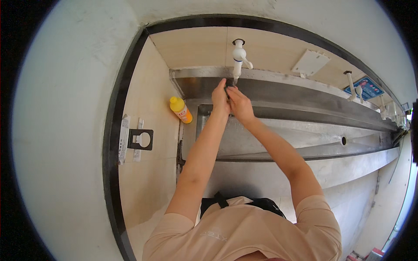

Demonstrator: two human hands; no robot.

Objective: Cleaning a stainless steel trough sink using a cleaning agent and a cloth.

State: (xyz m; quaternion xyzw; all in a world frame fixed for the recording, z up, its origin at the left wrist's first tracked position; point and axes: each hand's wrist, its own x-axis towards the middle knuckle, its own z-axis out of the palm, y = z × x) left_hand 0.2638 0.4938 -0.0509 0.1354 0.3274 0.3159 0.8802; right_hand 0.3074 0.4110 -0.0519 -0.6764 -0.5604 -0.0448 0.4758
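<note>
Both my hands are together under a white tap [239,58], over the back part of a long metal trough sink [278,130]. My left hand [220,99] is upright with its fingers closed around a small dark thing [226,90], which is mostly hidden. Against it presses my right hand [241,104], its fingers curled in at the same dark thing. A thin stream or wet glint shows just below the tap's spout. What the thing is cannot be made out.
A yellow-capped orange bottle [181,110] stands on the sink's left ledge. A black-framed holder [140,139] is fixed to the left wall. Further right along the back wall are a white box [311,62], a second tap [352,86] and a blue sign [368,88]. The sink floor has a drain hole [344,141].
</note>
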